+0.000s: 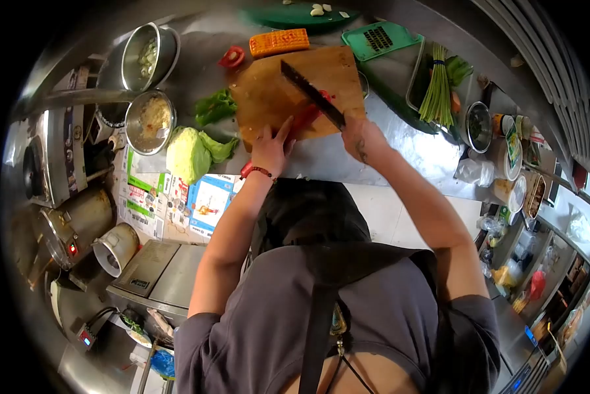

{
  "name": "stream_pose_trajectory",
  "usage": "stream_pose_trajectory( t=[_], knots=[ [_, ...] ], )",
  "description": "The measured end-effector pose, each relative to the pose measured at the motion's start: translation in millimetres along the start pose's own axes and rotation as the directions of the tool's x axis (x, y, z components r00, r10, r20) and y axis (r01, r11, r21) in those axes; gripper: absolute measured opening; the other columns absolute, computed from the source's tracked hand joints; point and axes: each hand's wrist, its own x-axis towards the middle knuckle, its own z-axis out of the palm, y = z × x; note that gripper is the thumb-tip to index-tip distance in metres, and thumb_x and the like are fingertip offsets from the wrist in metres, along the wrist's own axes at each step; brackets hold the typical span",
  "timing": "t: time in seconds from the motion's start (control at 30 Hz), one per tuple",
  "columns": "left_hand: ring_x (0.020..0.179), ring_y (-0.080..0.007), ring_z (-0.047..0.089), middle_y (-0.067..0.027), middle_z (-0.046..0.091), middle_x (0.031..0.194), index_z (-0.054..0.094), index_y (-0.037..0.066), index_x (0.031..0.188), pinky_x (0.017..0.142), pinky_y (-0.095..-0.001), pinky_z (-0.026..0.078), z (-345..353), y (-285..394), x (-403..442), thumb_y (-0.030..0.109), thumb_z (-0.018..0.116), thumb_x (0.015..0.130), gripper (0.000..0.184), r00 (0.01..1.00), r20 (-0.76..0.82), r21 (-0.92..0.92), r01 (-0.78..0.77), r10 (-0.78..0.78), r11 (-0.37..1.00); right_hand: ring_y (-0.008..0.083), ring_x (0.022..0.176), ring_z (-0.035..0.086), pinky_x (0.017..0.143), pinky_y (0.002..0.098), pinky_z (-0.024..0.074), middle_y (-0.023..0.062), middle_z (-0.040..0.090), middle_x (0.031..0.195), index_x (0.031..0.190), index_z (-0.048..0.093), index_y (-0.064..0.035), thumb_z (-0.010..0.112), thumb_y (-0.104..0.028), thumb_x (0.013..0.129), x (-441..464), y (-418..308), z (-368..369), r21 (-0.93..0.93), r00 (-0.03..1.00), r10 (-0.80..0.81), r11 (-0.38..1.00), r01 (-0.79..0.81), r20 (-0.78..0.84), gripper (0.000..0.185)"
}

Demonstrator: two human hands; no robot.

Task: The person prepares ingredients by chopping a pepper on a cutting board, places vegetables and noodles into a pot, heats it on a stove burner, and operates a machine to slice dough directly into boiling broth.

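Observation:
On the wooden cutting board (262, 88) lies a long red pepper (303, 119), partly covered by my fingers. My left hand (273, 148) presses on it at the board's near edge, fingers closed around it; the exact grip is partly hidden. A kitchen knife (308, 88) with a broad dark blade slants across the board above the pepper. Its handle is in my closed right hand (363, 136), at the board's right edge. More red pepper (326, 96) shows just behind the blade. Whether the blade touches the pepper I cannot tell.
Left of the board are a cabbage (189, 156), green leaves (216, 107) and metal bowls (127, 128). Behind it lie a red pepper end (232, 57), an orange patterned block (279, 43) and a green grater (381, 41). Green stalks (436, 98) sit in a tray to the right.

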Motion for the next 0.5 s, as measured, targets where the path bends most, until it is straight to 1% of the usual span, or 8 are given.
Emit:
stream_pose_trajectory(
  t=[0.1,0.17,0.2,0.27,0.33,0.37,0.43,0.5],
  knots=[
    [0.083,-0.0318,0.053,-0.013,0.051,0.09,0.043,0.026,0.129,0.072,-0.0408,0.045,1,-7,0,0.026,0.059,0.079,0.052,0.999,-0.005,-0.124,-0.037,0.037,0.992,0.0416,0.071,0.058,0.064,0.047,0.046,0.0248,0.059,0.072,0.088,0.045,0.002,0.047,-0.014,0.084,10,-7,-9,-0.032,1.0,0.023,0.999,-0.024,-0.004,0.017],
    [0.083,-0.0315,0.053,-0.013,0.051,0.091,0.044,0.025,0.128,0.072,-0.0406,0.045,5,-13,4,0.026,0.059,0.079,0.052,0.997,-0.038,-0.1,-0.067,0.063,0.993,0.043,0.07,0.057,0.065,0.0464,0.046,0.025,0.059,0.075,0.084,0.046,0.0022,0.047,-0.014,0.084,19,-4,-5,-0.05,0.998,0.054,0.997,-0.053,0.018,0.016],
    [0.083,-0.0313,0.053,-0.0131,0.051,0.091,0.045,0.025,0.127,0.072,-0.0405,0.045,7,-15,3,0.025,0.059,0.078,0.051,0.995,-0.059,-0.074,-0.087,0.083,0.993,0.0416,0.07,0.058,0.064,0.0457,0.0463,0.0244,0.059,0.074,0.083,0.047,0.002,0.048,-0.013,0.083,27,12,10,-0.196,0.991,-0.124,0.972,0.13,0.042,0.015],
    [0.084,-0.031,0.053,-0.013,0.051,0.092,0.046,0.024,0.126,0.072,-0.0405,0.045,7,-17,3,0.025,0.06,0.077,0.051,0.996,-0.044,-0.088,-0.078,0.074,0.993,0.0403,0.069,0.059,0.064,0.0449,0.0467,0.0238,0.058,0.073,0.083,0.048,0.0019,0.048,-0.011,0.082,31,8,9,-0.339,0.95,-0.299,0.888,0.311,0.091,0.013],
    [0.085,-0.0308,0.053,-0.013,0.051,0.093,0.047,0.024,0.125,0.073,-0.0405,0.046,5,-18,6,0.025,0.061,0.077,0.051,0.998,-0.033,-0.103,-0.064,0.061,0.993,0.0343,0.069,0.061,0.061,0.0414,0.048,0.02,0.057,0.068,0.086,0.05,0.002,0.049,-0.009,0.08,24,-22,-14,-0.125,0.999,-0.045,0.991,0.046,0.009,0.012],
    [0.088,-0.0309,0.053,-0.0128,0.051,0.094,0.048,0.023,0.124,0.074,-0.0404,0.046,4,-17,7,0.025,0.062,0.076,0.051,0.999,-0.017,-0.105,-0.046,0.045,0.993,0.0343,0.069,0.061,0.061,0.0414,0.048,0.02,0.057,0.068,0.086,0.05,0.002,0.049,-0.009,0.08,29,-23,-8,-0.131,0.999,-0.049,0.99,0.05,0.008,0.012],
    [0.09,-0.0309,0.052,-0.0126,0.051,0.096,0.048,0.023,0.124,0.075,-0.0404,0.046,2,-19,10,0.026,0.063,0.075,0.051,1.0,-0.005,-0.116,-0.025,0.025,0.993,0.0351,0.066,0.062,0.059,0.0408,0.0495,0.0245,0.06,0.07,0.098,0.046,0.0076,0.043,-0.008,0.081,34,-21,3,-0.414,0.994,-0.058,0.905,0.094,0.098,0.024],
    [0.095,-0.0308,0.051,-0.0129,0.051,0.1,0.048,0.022,0.123,0.077,-0.0403,0.045,0,-21,12,0.027,0.064,0.075,0.051,0.999,0.02,-0.142,-0.026,0.029,0.989,0.0347,0.067,0.062,0.059,0.0405,0.0497,0.025,0.06,0.071,0.1,0.045,0.0082,0.044,-0.008,0.08,35,-19,3,-0.5,0.982,-0.136,0.846,0.184,0.132,0.025]
  ],
)
